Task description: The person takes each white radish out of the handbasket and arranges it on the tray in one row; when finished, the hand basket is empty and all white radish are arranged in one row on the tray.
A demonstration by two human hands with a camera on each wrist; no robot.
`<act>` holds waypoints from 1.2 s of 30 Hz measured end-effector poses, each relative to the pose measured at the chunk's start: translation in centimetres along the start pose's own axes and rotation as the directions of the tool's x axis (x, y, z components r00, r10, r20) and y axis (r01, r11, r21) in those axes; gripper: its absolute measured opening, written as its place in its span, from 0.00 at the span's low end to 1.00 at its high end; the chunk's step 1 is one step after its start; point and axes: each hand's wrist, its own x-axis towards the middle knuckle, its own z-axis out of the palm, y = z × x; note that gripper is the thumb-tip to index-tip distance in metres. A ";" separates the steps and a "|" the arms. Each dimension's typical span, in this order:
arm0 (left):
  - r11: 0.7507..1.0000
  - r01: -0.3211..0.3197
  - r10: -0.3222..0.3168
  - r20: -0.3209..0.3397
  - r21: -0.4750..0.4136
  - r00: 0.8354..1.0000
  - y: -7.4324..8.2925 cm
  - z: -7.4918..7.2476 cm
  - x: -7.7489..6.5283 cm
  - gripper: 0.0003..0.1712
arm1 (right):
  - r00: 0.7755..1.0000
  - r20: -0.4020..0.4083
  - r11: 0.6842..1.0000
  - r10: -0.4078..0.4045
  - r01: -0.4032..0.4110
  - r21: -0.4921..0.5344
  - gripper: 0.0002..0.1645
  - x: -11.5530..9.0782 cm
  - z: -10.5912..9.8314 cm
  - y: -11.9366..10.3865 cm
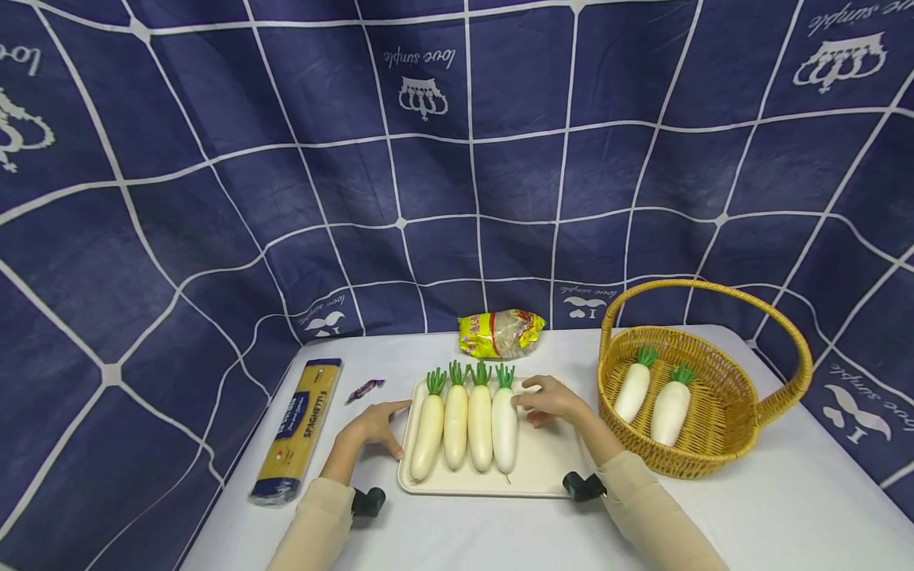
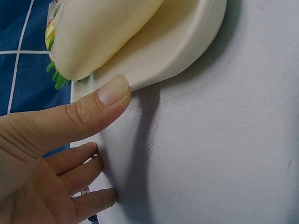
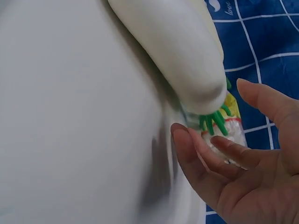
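Left hand [image 1: 370, 424], empty and spread, flanks the tray [image 1: 546, 460]. Right hand [image 1: 548, 401], empty, relaxed, is beside the rightmost radish [image 1: 505, 432].

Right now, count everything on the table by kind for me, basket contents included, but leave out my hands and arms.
Radishes: 6
Tray: 1
Wicker basket: 1
Spaghetti pack: 1
Yellow-and-clear bag: 1
Small purple item: 1
Total: 11
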 end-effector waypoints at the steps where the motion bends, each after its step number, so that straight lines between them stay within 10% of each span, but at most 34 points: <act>1: 1.000 -0.001 0.001 0.001 0.002 1.000 0.0 0.0 0.0 0.58 | 1.000 -0.005 1.000 -0.008 0.008 -0.022 0.40 -0.2 -0.3 0.0; 26: 1.000 0.003 -0.003 0.010 -0.001 1.000 -0.1 0.0 0.0 0.59 | 0.988 0.031 0.966 -0.152 0.155 -0.205 0.40 -7.5 -13.1 -3.9; 36: 1.000 0.012 -0.012 0.011 -0.002 1.000 0.0 -0.1 0.0 0.59 | 0.995 -0.079 0.958 -0.056 0.031 -0.284 0.46 -8.4 -19.2 -2.0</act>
